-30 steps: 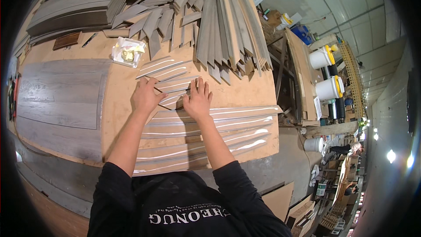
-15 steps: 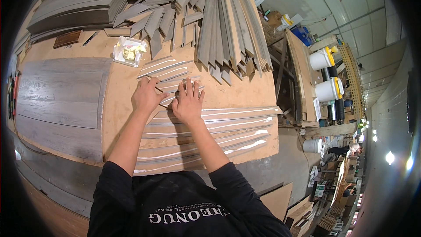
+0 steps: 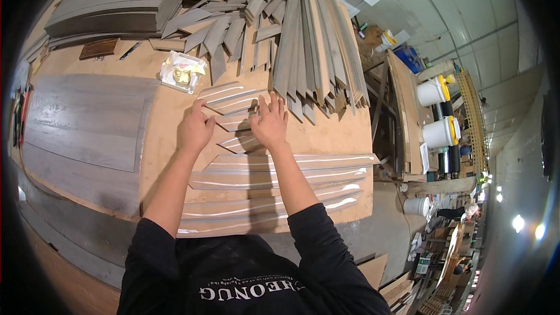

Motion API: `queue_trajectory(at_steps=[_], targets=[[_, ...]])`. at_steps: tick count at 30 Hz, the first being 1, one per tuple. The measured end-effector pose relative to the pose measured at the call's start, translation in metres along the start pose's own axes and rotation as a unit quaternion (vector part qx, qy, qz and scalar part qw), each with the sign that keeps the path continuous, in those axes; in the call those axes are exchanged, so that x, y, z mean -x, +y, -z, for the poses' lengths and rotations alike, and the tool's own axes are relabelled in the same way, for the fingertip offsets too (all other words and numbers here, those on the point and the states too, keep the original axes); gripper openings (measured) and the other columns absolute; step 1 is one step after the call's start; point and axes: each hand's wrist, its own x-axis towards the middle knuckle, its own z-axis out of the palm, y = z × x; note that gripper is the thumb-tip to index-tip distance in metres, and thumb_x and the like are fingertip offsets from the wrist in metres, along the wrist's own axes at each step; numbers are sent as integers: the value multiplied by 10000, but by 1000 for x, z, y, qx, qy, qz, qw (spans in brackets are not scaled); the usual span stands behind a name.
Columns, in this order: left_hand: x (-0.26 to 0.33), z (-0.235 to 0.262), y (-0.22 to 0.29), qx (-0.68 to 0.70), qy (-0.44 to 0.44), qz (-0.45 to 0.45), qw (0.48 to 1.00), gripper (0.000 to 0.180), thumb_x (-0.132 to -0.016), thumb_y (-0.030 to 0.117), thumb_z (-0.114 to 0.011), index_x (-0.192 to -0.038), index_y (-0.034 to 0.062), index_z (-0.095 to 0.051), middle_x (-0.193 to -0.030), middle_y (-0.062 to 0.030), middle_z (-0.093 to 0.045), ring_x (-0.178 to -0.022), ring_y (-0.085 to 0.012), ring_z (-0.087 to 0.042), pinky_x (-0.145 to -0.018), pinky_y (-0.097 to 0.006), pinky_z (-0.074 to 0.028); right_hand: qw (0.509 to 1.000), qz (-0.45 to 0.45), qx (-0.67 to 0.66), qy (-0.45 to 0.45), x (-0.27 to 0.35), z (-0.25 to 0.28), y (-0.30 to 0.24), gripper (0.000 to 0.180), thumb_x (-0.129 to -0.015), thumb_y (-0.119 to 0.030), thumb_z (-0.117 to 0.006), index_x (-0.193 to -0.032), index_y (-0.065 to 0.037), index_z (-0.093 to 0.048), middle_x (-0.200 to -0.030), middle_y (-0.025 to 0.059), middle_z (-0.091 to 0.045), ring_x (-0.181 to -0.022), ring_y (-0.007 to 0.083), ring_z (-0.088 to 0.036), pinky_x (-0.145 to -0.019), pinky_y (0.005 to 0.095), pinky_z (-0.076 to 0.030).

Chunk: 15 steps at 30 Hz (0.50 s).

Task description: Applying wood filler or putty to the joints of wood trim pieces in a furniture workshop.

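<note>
Several short grey-edged wooden strips with slanted ends [image 3: 236, 108] lie side by side, bare tan faces up, with white glue-like lines along them. My left hand [image 3: 197, 129] rests at their left ends, thumb and index finger apart near the tips of two strips. At their right ends is my right hand [image 3: 270, 123], its fingers spread and stretched forward, touching or just above the strips. Neither hand is visibly closed round a strip. Closer to me, several long strips [image 3: 280, 178] carry similar white lines; the shadow of my right arm crosses them.
A white tray with a yellowish lump [image 3: 182, 72] sits beyond my left hand. Long grey planks [image 3: 300, 41] and a heap of short offcuts [image 3: 227, 23] cover the far side. A grey wood panel [image 3: 84, 134] lies left. White buckets [image 3: 437, 133] stand right, past the table edge.
Both hands have moved a little away from me and apart, uncovering the nearer short strips. The whole view has shifted slightly. The short strips' ends now look more closely lined up.
</note>
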Motion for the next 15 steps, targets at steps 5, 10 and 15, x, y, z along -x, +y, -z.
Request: queue_trajectory(at_steps=[5,10,15], targets=[[-14,-4,-10,-43,23,-76,996,261,-782,171,-616,-1023,102,-544,-826,-112,-606,-788,-293,-598,-676,-393,-468,1000,-14,-3,-6,-2,-1,4,578,-782,-276,-477,-1331,-117,-390,-1442,144,-221,-1337,360,-176,-1049,549,-201],[-17,-6,-8,-86,4,-72,994,181,-793,167,-587,-951,80,-571,-871,-118,-612,-808,-299,-598,-684,-396,-472,1000,-23,-7,-5,-1,-1,12,574,-781,-265,-470,-1328,-112,-393,-1439,144,-226,-1337,355,-179,-1054,539,-201],[-18,-2,-5,-47,22,-46,998,217,-790,155,-572,-990,73,-586,-900,-122,-619,-816,-296,-602,-693,-402,-475,1000,-3,-13,27,1,-6,15,562,-775,-243,-472,-1312,-88,-406,-1422,149,-261,-1328,358,-201,-1048,534,-215]])
